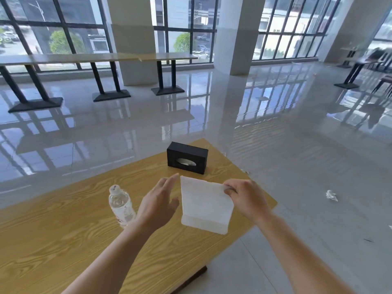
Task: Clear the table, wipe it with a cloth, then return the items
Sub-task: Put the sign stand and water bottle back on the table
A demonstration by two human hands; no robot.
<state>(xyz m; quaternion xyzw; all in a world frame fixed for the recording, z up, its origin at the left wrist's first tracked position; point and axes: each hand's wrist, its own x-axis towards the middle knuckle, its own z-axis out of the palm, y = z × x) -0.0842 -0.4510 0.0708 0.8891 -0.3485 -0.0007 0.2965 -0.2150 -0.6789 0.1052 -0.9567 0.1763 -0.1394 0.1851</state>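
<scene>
Over the near wooden table (63, 240), the head view counts one white cloth-like sheet (204, 205), one clear water bottle (122, 205), one black tissue box (186, 158) and two bare hands. The right hand (246, 198) pinches the sheet at its upper right corner, fingers curled onto it, so the sheet hangs above the tabletop near the table's right edge, its long axis running top to bottom with a narrow folded band along the lower edge. The left hand (159, 204) is spread with fingers straight, just beside the sheet's left edge; whether it touches the sheet cannot be told. The bottle stands upright on the table left of that hand, white cap uppermost, and its base is hidden behind the left wrist. The box stands near the far corner, its long axis lying left to right and its oval opening facing the camera. One crumpled white scrap (331, 195) lies on the glossy floor to the right. Both forearms are cut off by the bottom of the frame.
</scene>
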